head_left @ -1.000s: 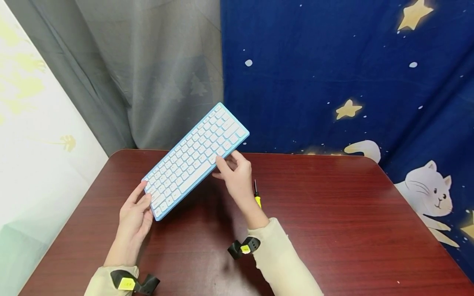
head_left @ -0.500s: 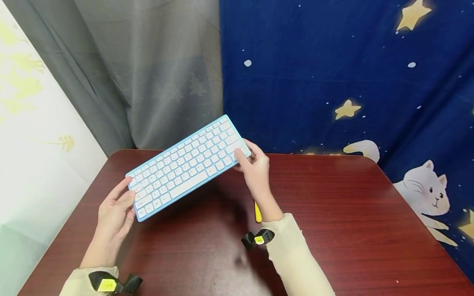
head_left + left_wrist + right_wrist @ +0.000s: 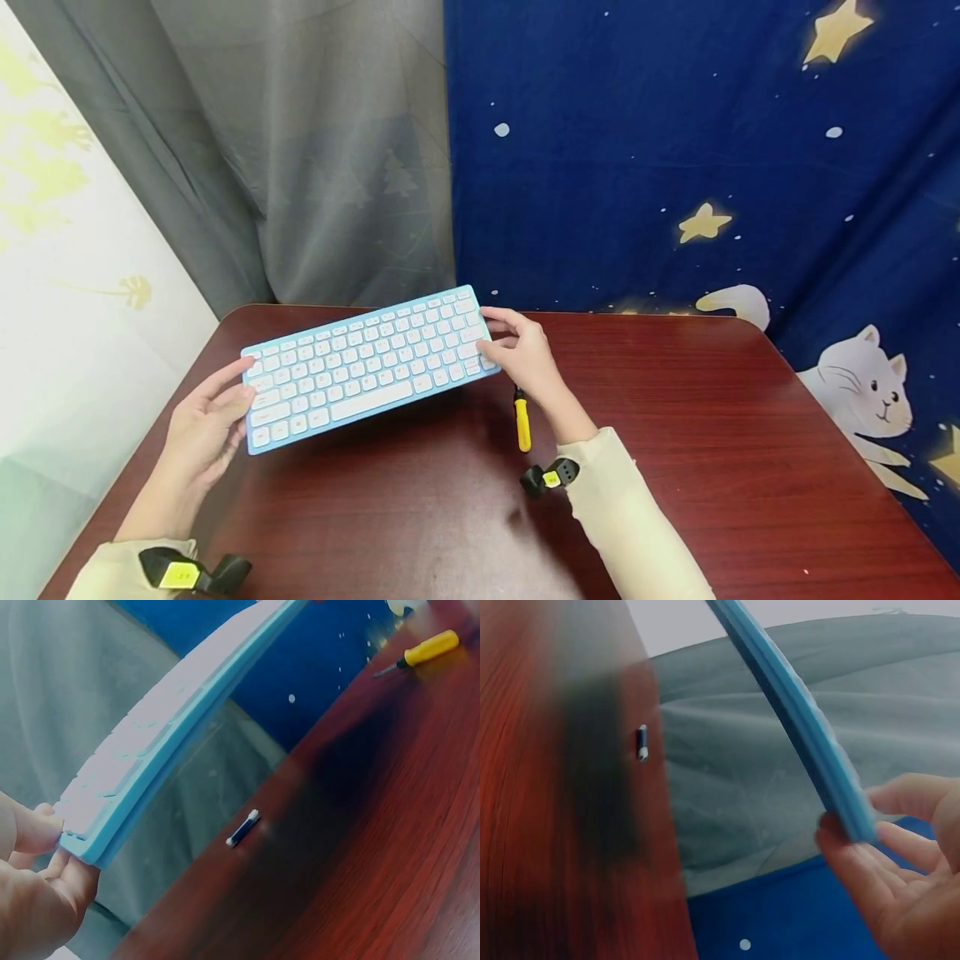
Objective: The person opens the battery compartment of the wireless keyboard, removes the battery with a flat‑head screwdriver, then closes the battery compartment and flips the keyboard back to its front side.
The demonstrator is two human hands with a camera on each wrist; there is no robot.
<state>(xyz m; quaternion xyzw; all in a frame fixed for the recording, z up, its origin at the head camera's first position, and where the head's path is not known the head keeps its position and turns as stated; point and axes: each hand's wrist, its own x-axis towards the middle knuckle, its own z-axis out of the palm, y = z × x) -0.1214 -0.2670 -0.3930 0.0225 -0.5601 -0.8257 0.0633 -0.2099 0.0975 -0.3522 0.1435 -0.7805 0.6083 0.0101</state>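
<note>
A light blue keyboard (image 3: 367,367) with white keys is held above the table, its keys facing up toward the head camera and its right end higher in that view. My left hand (image 3: 198,429) pinches its left end, with the thumb on the key side. At the other end my right hand (image 3: 525,354) grips the right edge, thumb on top and fingers beneath. A gap between the keyboard's underside and the table shows in the left wrist view. Below my right hand lies a yellow-handled screwdriver (image 3: 522,423), its tip partly hidden in the head view.
On the dark red wooden table (image 3: 712,467), a small dark rod with white ends (image 3: 243,828) lies near the far edge, hidden from the head view by the keyboard. A grey curtain (image 3: 352,167) and a blue starry curtain (image 3: 600,167) hang behind.
The keyboard has swung from a steep slant to nearly level and come lower. My left hand has moved left; my right hand has shifted rightward to the keyboard's end, uncovering the screwdriver handle.
</note>
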